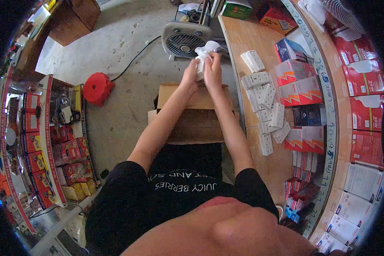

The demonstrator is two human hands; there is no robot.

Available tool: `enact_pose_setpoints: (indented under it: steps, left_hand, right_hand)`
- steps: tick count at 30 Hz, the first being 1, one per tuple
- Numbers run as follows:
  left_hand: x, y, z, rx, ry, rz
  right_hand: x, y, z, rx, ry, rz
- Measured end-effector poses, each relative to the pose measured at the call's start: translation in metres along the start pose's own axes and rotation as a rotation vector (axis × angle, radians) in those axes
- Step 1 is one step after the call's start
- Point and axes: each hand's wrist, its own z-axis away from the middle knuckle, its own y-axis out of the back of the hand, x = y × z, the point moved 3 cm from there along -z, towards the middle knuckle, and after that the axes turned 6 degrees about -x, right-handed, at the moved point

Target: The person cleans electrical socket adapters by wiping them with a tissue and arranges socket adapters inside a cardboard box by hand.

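Both hands are raised together over an open cardboard box (192,126), in front of a grey fan (184,42). My left hand (191,73) and my right hand (212,70) are closed around a white item (200,70), with crumpled white wrapping (208,48) sticking out above the fingers. The item's shape is mostly hidden by the hands. To the right, several white socket strips (266,96) lie loosely piled on the wooden counter (237,38).
A red round stool (98,88) stands on the floor at left, near a black cable. Shelves with packaged goods (68,149) line the left side. Red and white boxes (301,90) stand along the counter, with more stacked boxes (362,77) at far right.
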Motion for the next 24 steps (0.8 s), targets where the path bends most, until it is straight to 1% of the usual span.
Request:
enact_pose_setpoints:
  steps: [1,2,3,5,6,7,9,10,11,12,13,15,16,17,19,20,21,22,23,24]
  left_hand:
    - [0.005,0.004,-0.002,-0.009,-0.072,0.063]
    - [0.010,0.008,-0.003,-0.017,-0.144,0.124]
    - [0.019,0.008,-0.001,-0.031,-0.153,0.219]
    - [0.034,0.024,-0.007,-0.029,-0.311,0.213]
    - [0.036,0.041,-0.013,-0.090,-0.352,0.250]
    - [0.045,0.035,0.001,-0.053,-0.377,0.416]
    - [0.055,0.045,-0.002,-0.413,-0.390,0.475]
    - [0.054,0.041,-0.002,-0.411,-0.388,0.474]
    - [0.049,0.041,-0.005,-0.159,-0.377,0.382]
    - [0.045,0.036,0.000,0.092,-0.363,0.287]
    - [0.039,0.028,0.005,0.092,-0.317,0.223]
    - [0.031,0.009,0.013,0.180,-0.212,-0.015]
    - [0.029,0.002,0.016,0.157,-0.177,-0.076]
    - [0.029,-0.002,0.019,0.207,-0.133,-0.209]
    - [0.027,-0.004,0.014,0.122,-0.218,-0.157]
    - [0.026,-0.002,0.012,0.121,-0.216,-0.156]
    - [0.030,-0.002,0.014,0.114,-0.214,-0.037]
    - [0.032,0.001,0.015,0.108,-0.212,0.082]
    - [0.030,0.013,0.005,0.086,-0.304,0.159]
    - [0.031,0.025,-0.001,0.031,-0.348,0.204]
  right_hand:
    - [-0.003,-0.003,0.002,-0.044,0.013,0.034]
    - [-0.006,-0.010,0.003,-0.069,0.138,0.024]
    - [-0.019,-0.013,0.009,-0.122,0.174,0.045]
    - [-0.036,-0.022,0.024,-0.276,0.134,-0.012]
    - [-0.040,-0.026,0.029,-0.318,0.203,0.001]
    - [-0.041,-0.029,0.030,-0.319,0.202,0.000]
    - [-0.044,-0.032,0.033,-0.320,0.382,-0.027]
    - [-0.040,-0.033,0.029,-0.333,0.331,-0.022]
    - [-0.038,-0.031,0.024,-0.331,0.329,-0.023]
    - [-0.032,-0.029,0.017,-0.300,0.257,0.017]
    - [-0.028,-0.026,0.011,-0.270,0.185,0.057]
    - [-0.022,-0.013,0.000,-0.080,0.101,-0.043]
    - [-0.020,-0.006,-0.003,-0.006,0.102,-0.075]
    - [-0.018,0.001,-0.004,0.069,0.102,-0.107]
    - [-0.014,0.001,-0.001,0.089,0.131,-0.077]
    - [-0.013,0.000,0.002,0.112,0.157,-0.053]
    - [-0.017,-0.002,0.007,0.111,0.156,-0.052]
    - [-0.027,-0.008,0.014,-0.002,0.175,-0.022]
    - [-0.037,-0.014,0.021,-0.114,0.195,0.009]
    - [-0.047,-0.019,0.028,-0.191,0.249,0.015]
